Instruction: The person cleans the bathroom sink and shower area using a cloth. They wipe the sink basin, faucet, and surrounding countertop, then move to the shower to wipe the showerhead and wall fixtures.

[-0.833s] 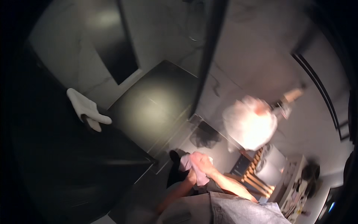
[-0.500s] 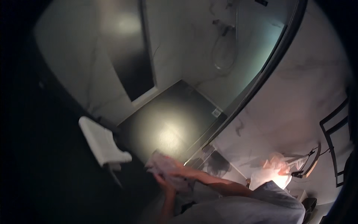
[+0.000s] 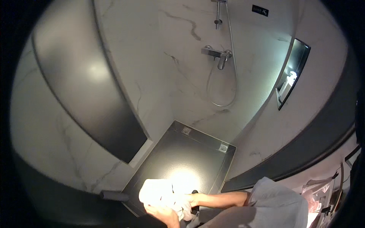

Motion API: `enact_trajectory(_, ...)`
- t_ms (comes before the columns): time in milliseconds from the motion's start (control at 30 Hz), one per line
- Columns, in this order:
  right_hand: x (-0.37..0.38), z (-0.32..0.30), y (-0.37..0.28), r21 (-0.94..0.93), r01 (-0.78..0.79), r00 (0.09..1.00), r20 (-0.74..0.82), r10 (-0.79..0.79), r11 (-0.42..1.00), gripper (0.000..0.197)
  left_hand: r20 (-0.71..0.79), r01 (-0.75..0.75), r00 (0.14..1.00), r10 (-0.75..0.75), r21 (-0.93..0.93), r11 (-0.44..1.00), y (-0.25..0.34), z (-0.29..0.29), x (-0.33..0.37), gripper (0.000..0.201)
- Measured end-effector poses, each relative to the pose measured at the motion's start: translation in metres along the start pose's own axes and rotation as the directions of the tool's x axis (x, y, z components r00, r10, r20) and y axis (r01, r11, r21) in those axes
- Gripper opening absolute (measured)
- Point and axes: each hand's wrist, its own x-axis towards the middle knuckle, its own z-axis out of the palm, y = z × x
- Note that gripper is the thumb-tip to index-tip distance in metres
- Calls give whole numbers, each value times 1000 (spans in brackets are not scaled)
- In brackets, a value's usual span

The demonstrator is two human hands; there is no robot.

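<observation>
A bunched pale cloth [image 3: 156, 190] is held low in front of me over the dark shower floor. Strong light washes out most of its folds. My left hand [image 3: 162, 213] cups it from below and the near side, fingers curled against it. From the right, my right hand [image 3: 192, 199] grips its other end, its fingertips partly lost in the folds. A small dark thing beside my right hand is too unclear to name.
A chrome shower mixer [image 3: 218, 54] with a looped hose [image 3: 235, 76] is on the far wall. Two floor drains [image 3: 186, 131] lie along the back edge. At right, a lit wall niche [image 3: 294, 72] holds a white bottle [image 3: 288, 84]. A grey object [image 3: 114, 195] juts in at left.
My view has swung into the shower, bringing the mixer and niche into fuller sight. The cloth is now brightly lit and still between both hands.
</observation>
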Motion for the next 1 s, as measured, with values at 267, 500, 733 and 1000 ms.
enact_trajectory(267,-65,23,-302,-290,506,787,-231,-573,812,50,398,-101,858,325,-489,866,70,186,138,30)
enact_trajectory(500,-187,78,-666,-687,-394,208,580,-788,-610,59,774,444,629,68,-430,786,41,353,261,22)
enact_trajectory(733,-121,36,-793,-600,-509,669,175,-723,-617,49,785,292,559,269,-489,822,88,515,382,23)
enact_trajectory(1000,1,66,-843,-275,-548,795,121,-594,-790,50,448,26,104,888,-894,448,341,592,411,49)
